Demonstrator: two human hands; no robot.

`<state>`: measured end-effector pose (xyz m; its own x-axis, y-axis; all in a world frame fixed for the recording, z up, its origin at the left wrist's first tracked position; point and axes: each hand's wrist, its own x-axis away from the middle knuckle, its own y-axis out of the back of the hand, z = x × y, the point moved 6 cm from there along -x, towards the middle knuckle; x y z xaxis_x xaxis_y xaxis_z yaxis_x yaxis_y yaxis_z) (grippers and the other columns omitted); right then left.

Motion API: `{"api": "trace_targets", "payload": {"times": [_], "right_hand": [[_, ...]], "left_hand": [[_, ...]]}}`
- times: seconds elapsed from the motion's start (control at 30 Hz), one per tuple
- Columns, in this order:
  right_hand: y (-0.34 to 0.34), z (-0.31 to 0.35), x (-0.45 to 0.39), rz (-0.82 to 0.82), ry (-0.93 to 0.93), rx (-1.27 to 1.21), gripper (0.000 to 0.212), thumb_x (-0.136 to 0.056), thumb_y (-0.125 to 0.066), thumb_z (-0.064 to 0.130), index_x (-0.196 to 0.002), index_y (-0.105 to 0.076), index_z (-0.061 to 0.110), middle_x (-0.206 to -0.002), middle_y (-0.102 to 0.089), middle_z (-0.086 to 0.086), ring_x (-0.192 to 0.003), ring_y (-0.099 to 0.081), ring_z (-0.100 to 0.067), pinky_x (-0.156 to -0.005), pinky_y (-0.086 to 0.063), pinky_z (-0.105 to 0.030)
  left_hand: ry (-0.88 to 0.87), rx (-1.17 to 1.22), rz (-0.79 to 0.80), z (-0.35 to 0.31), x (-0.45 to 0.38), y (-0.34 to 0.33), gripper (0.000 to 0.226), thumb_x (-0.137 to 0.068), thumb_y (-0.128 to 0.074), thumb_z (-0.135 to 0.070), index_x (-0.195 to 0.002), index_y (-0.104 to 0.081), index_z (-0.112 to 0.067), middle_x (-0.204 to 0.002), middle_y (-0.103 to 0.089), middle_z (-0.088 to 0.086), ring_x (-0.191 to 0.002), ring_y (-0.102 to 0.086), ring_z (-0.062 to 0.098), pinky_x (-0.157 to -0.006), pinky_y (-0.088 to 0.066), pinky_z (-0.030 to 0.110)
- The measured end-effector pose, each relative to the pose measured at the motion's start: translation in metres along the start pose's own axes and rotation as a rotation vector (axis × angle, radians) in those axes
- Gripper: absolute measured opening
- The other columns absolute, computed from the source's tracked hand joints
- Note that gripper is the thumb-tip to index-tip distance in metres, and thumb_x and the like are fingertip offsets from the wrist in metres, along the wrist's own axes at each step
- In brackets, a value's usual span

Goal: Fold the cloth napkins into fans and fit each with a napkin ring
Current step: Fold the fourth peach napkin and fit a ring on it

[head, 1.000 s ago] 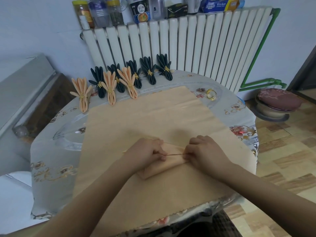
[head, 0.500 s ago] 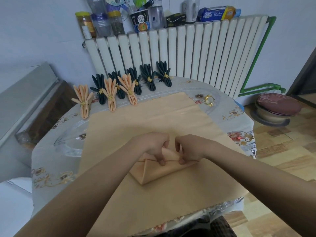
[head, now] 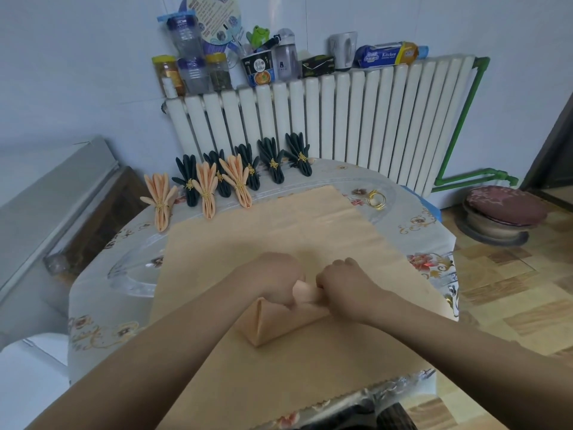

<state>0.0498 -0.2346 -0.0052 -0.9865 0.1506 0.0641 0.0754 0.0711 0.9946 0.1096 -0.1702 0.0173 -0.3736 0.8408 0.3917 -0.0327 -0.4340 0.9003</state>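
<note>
Near the middle of the counter (head: 102, 308), both hands meet over a peach napkin (head: 273, 321) that lies on a larger tan cloth (head: 279, 237). Left hand (head: 273, 279) curls down onto the napkin's upper edge, fingers pinching folded fabric. Right hand (head: 344, 287) also curled, gripping the same bunched fold; the two hands almost touch, with a small roll of cloth showing between them. Napkin's lower part spreads out as a folded wedge, one corner pointing toward the camera. Knuckles hide the pleats themselves; how many there are cannot be told.

Along the far edge of the counter, a row of finished fans: five dark napkin fans (head: 274, 164) behind, three peach napkin fans (head: 207, 189) in front, each cinched with a gold ring. Loose gold rings (head: 376, 200) lie on the counter's far right side, well apart from the hands.

Behind, a white radiator (head: 341, 125) with jars and bottles (head: 192, 72) crowded along its top, plus a blue-and-yellow kitchen roll pack (head: 386, 54). Green pipe (head: 459, 125) runs down the radiator's right side. Round cushioned stool (head: 505, 209) on the wood-pattern floor, right.
</note>
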Motion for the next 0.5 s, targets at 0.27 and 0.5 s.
{"api": "trace_targets", "payload": {"times": [0.27,0.5], "right_hand": [[-0.001,0.009,-0.001,-0.394,0.115,-0.051,0.034,-0.038,-0.084,0.010,-0.054,-0.055,0.016,-0.053,-0.052,-0.001,-0.054,-0.053,-0.023,-0.059,-0.020,-0.028],[-0.016,-0.005,0.000,-0.188,0.148,-0.491,0.018,-0.074,-0.073,0.019,-0.090,-0.074,0.013,-0.089,-0.069,-0.007,-0.091,-0.058,-0.023,-0.077,-0.037,-0.027]], "left_hand": [[0.158,-0.317,-0.240,-0.010,0.023,-0.002,0.024,-0.097,-0.035,-0.009,-0.113,-0.052,-0.011,-0.112,-0.064,0.008,-0.103,-0.061,0.029,-0.080,-0.037,0.035],[0.236,-0.266,-0.050,-0.006,0.040,-0.035,0.029,-0.094,-0.037,-0.006,-0.105,-0.063,-0.013,-0.106,-0.067,0.008,-0.101,-0.060,0.026,-0.113,-0.013,0.037]]}}
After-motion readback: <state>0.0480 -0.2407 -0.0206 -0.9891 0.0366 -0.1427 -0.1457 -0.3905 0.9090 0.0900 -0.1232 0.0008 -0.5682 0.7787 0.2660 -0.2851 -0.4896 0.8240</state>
